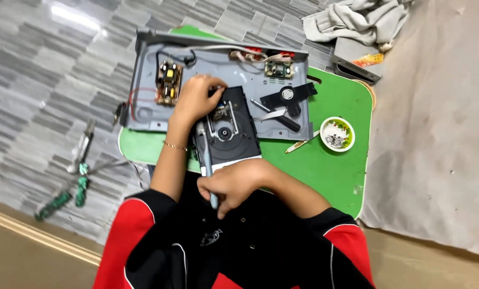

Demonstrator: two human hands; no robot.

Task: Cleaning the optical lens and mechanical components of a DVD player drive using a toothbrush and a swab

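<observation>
green surface (330,166) w/ rounded corners sits on a grey patterned tile floor (36,80); beige sheet (442,134) covers the floor on the right. on the surface lies an open grey metal chassis (148,115), lid off, w/ a brown circuit board (169,83) at its left and a smaller green board (279,68) at the back right. black disc drive unit (234,131) lies across the chassis front edge, round spindle showing near its middle, tipped toward the person. black bracket w/ a round hub (288,96) lies inside the chassis, right of the drive.

left hand (195,99) rests on the drive's back-left corner, fingers curled over the edge, holding it down. right hand (231,184) is just in front of the drive, near the person's chest, closed round a light blue screwdriver (206,160); its shaft runs up along the drive's left side toward the left hand. so the drive sits between both hands.

small white bowl (337,134) w/ tiny metal bits stands right of the chassis, a pale stick-like tool (299,144) just beside it. on the floor at left: green-handled tools (73,184). grey cloth (357,18) bunched at top right.
</observation>
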